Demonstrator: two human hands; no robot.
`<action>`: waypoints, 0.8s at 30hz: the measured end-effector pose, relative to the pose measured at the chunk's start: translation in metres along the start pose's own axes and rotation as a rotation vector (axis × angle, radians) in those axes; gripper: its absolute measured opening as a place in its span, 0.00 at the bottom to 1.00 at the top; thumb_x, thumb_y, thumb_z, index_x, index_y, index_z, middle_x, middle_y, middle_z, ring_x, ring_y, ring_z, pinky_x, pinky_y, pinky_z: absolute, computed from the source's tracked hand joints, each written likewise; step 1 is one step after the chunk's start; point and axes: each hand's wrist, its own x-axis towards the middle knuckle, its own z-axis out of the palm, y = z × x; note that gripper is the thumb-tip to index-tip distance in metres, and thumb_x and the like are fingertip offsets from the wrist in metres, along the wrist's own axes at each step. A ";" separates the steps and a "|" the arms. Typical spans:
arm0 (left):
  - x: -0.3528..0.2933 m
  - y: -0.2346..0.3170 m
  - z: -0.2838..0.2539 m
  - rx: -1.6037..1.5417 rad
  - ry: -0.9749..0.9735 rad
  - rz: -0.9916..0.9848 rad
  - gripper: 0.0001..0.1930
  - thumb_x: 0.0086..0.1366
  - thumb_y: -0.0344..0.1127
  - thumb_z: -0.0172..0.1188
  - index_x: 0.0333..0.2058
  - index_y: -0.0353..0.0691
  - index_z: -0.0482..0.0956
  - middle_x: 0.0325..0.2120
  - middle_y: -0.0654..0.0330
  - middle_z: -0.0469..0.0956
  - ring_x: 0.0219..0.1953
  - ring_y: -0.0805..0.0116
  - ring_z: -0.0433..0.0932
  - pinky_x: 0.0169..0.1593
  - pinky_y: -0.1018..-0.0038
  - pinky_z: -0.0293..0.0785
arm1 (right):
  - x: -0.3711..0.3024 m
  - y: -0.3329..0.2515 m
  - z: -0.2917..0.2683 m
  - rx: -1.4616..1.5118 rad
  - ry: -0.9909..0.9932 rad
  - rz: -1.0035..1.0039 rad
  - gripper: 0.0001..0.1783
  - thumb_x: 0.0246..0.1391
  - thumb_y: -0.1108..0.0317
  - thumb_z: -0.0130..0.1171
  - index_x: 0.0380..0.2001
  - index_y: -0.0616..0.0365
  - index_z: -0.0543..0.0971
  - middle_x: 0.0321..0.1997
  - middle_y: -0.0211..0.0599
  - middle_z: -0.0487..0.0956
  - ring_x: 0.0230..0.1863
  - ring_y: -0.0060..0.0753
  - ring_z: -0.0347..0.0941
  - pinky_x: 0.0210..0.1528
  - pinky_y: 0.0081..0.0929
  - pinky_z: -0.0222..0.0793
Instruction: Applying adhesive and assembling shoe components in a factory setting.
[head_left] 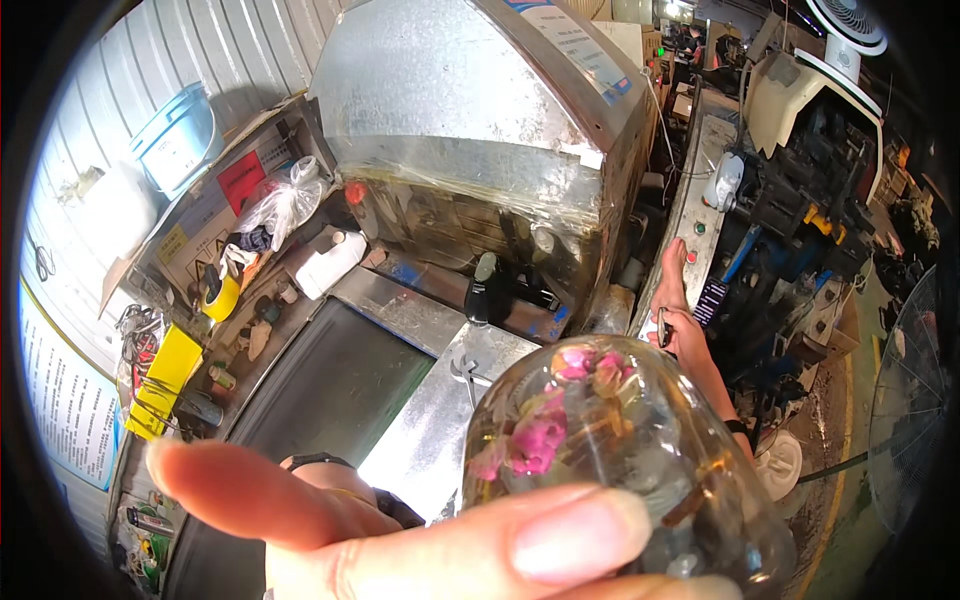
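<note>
Close in front, at the bottom, my left hand (390, 545) has its fingers around a clear bottle (640, 470) with pink rosebuds inside. One finger sticks out to the left, away from the bottle; the rest of the grip is partly cut off. Behind the bottle, a forearm with a black wristband reaches up on the right. My right hand (682, 335) is closed there around a small dark object (663, 328) that I cannot make out. Bare skin just beyond that hand is too unclear to identify.
A dark conveyor belt (335, 385) runs beneath a large metal hood (460, 90). Beside the belt lie a wrench (466, 369) and a black container (482, 290). Leftward are a white jug (328, 262), yellow tape (220, 298) and a blue bucket (178, 140). A large fan (915, 400) stands right.
</note>
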 end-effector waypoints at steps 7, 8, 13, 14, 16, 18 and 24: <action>-0.020 -0.004 -0.018 -0.083 0.006 -0.077 0.25 0.72 0.48 0.33 0.47 0.40 0.77 0.46 0.53 0.79 0.55 0.64 0.75 0.73 0.63 0.14 | 0.001 0.010 -0.013 0.050 0.024 -0.002 0.27 0.56 0.61 0.54 0.55 0.66 0.70 0.45 0.39 0.76 0.35 0.36 0.78 0.39 0.32 0.79; -0.025 0.009 -0.022 -0.068 0.041 -0.079 0.25 0.72 0.48 0.33 0.47 0.40 0.77 0.46 0.53 0.79 0.55 0.64 0.75 0.73 0.63 0.14 | 0.008 0.009 -0.004 0.038 -0.015 -0.008 0.27 0.56 0.61 0.54 0.55 0.66 0.70 0.45 0.39 0.76 0.35 0.36 0.78 0.39 0.32 0.79; -0.037 0.013 -0.004 -0.115 0.060 -0.141 0.25 0.72 0.47 0.33 0.46 0.39 0.78 0.45 0.53 0.79 0.55 0.64 0.75 0.73 0.63 0.14 | 0.006 0.006 -0.004 -0.001 -0.054 -0.047 0.27 0.56 0.60 0.54 0.55 0.66 0.70 0.45 0.40 0.76 0.36 0.36 0.78 0.39 0.32 0.78; -0.036 0.013 -0.004 -0.126 0.062 -0.150 0.25 0.72 0.47 0.33 0.46 0.39 0.78 0.45 0.53 0.80 0.55 0.64 0.75 0.73 0.64 0.14 | 0.004 0.005 -0.004 -0.001 -0.052 -0.048 0.27 0.56 0.60 0.54 0.55 0.66 0.70 0.45 0.40 0.76 0.36 0.36 0.78 0.39 0.32 0.78; -0.038 0.010 -0.005 -0.013 0.076 -0.105 0.25 0.72 0.46 0.32 0.46 0.39 0.78 0.44 0.54 0.80 0.53 0.64 0.76 0.73 0.63 0.15 | 0.002 0.004 -0.003 -0.011 -0.049 -0.047 0.26 0.56 0.60 0.54 0.54 0.65 0.70 0.45 0.40 0.76 0.36 0.36 0.78 0.39 0.31 0.78; -0.039 0.006 -0.011 0.098 0.090 -0.056 0.25 0.71 0.45 0.32 0.46 0.39 0.78 0.43 0.54 0.80 0.52 0.64 0.77 0.73 0.63 0.15 | 0.005 0.005 -0.009 -0.025 -0.052 -0.031 0.26 0.56 0.60 0.54 0.54 0.66 0.70 0.45 0.40 0.76 0.36 0.36 0.78 0.39 0.31 0.78; -0.040 -0.009 -0.021 0.094 0.026 0.198 0.26 0.71 0.48 0.31 0.47 0.40 0.78 0.43 0.52 0.80 0.51 0.66 0.77 0.73 0.62 0.15 | 0.007 0.009 -0.005 -0.009 0.028 0.012 0.27 0.55 0.60 0.54 0.54 0.66 0.70 0.46 0.40 0.76 0.37 0.37 0.78 0.39 0.32 0.79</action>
